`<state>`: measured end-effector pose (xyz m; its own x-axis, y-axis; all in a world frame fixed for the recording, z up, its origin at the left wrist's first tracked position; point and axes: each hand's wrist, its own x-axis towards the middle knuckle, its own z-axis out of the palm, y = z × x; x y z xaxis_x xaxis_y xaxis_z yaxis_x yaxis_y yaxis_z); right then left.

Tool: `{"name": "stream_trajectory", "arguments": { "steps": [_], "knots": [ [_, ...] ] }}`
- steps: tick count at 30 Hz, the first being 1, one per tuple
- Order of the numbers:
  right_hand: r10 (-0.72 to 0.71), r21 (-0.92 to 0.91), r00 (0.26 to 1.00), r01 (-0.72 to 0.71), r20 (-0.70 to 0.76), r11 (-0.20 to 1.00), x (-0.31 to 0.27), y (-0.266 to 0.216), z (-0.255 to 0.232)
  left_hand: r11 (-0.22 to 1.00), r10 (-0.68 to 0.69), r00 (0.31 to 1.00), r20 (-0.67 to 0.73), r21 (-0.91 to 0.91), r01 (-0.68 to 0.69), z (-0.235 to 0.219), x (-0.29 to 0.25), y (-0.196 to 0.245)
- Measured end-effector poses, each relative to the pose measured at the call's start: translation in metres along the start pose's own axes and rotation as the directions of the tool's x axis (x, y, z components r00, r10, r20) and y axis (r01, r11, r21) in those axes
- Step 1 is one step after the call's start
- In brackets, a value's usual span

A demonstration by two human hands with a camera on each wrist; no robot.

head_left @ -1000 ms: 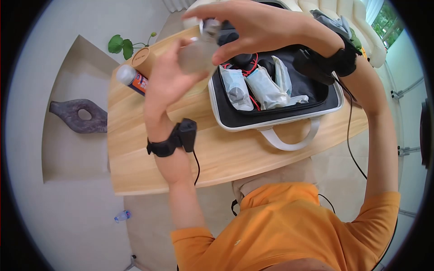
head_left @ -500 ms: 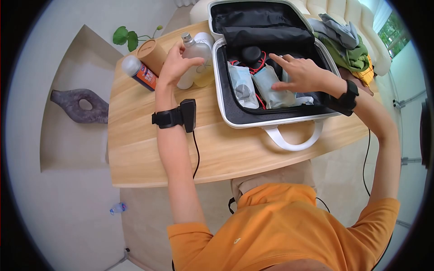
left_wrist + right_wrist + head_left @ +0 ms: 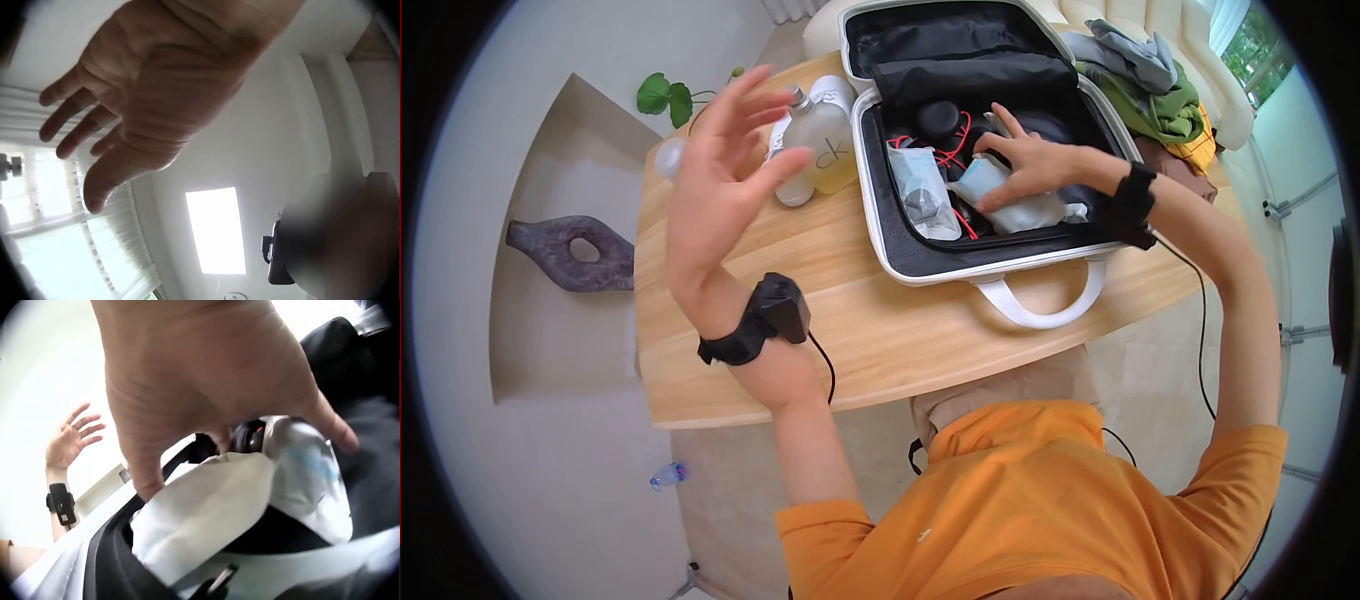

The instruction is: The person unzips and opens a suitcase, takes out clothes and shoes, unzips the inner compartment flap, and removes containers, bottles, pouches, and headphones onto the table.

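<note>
My right hand (image 3: 1030,170) reaches down into the open suitcase (image 3: 1010,283), fingers spread over a white plastic-wrapped packet (image 3: 1025,212). The right wrist view shows the thumb tip at one edge of that packet (image 3: 206,509) and another finger bent behind it; the outermost finger stretches away to the side. My left hand (image 3: 725,180) is raised above the table's left part, fingers spread, holding nothing. Just beyond it stands a clear "ck" bottle (image 3: 830,155) of yellowish liquid. A second wrapped packet (image 3: 922,200) lies in the suitcase beside red cords (image 3: 950,158).
A white-capped container (image 3: 670,157) is partly hidden behind the left hand. Folded clothes (image 3: 1155,95) lie right of the suitcase. The suitcase's white handle (image 3: 1045,318) sticks out toward the front edge of the wooden table (image 3: 880,350). A black cable (image 3: 1200,330) trails from the right wrist.
The left hand has let go of the bottle, which now stands on the table, and has drawn back and up to the left. The right hand has moved down onto the wrapped packet.
</note>
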<state>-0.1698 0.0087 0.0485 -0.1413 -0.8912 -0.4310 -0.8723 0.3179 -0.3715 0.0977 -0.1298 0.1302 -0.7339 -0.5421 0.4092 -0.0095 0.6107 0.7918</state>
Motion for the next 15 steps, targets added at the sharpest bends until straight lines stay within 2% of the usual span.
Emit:
{"name": "stream_trajectory", "arguments": {
  "steps": [1, 2, 3, 5, 6, 7, 9, 11, 15],
  "knots": [
    [0.164, -0.021, 0.985, -0.165, -0.043, 0.986, -0.006, -0.014, 0.001, 1.000, 0.001, 1.000, -0.002, -0.001, -0.001, 0.008, 0.002, -0.002],
    [0.153, 0.014, 0.982, -0.152, -0.113, 0.988, -0.001, -0.012, 0.005, 1.000, 0.018, 0.995, 0.098, -0.026, -0.016, 0.017, 0.006, -0.007],
    [0.155, 0.019, 0.981, -0.154, -0.117, 0.988, 0.003, -0.008, 0.007, 0.998, 0.039, 0.979, 0.200, -0.050, -0.030, 0.025, 0.009, -0.008],
    [0.121, 0.074, 0.975, -0.109, -0.184, 0.991, 0.006, -0.003, 0.006, 0.999, 0.030, 0.977, 0.213, -0.036, -0.023, 0.044, 0.016, -0.003],
    [0.124, 0.079, 0.974, -0.111, -0.188, 0.991, 0.008, 0.000, 0.003, 0.995, 0.028, 0.967, 0.253, -0.101, -0.002, 0.053, 0.020, -0.012],
    [0.079, 0.093, 0.963, -0.057, -0.258, 0.994, 0.007, 0.002, -0.002, 0.986, 0.027, 0.957, 0.290, -0.165, 0.023, 0.061, 0.024, -0.017],
    [0.028, 0.118, 0.923, 0.019, -0.383, 0.993, 0.006, 0.006, -0.009, 0.987, 0.004, 0.948, 0.319, -0.152, 0.047, 0.070, 0.027, -0.026],
    [-0.039, 0.141, 0.903, 0.109, -0.428, 0.984, -0.006, -0.003, -0.026, 0.987, -0.056, 0.943, 0.329, -0.125, 0.102, 0.077, 0.028, -0.030],
    [-0.112, 0.046, 0.897, 0.146, -0.428, 0.988, -0.027, -0.023, -0.048, 0.990, -0.075, 0.929, 0.363, -0.086, 0.114, 0.073, 0.028, -0.031]
  ]
}}
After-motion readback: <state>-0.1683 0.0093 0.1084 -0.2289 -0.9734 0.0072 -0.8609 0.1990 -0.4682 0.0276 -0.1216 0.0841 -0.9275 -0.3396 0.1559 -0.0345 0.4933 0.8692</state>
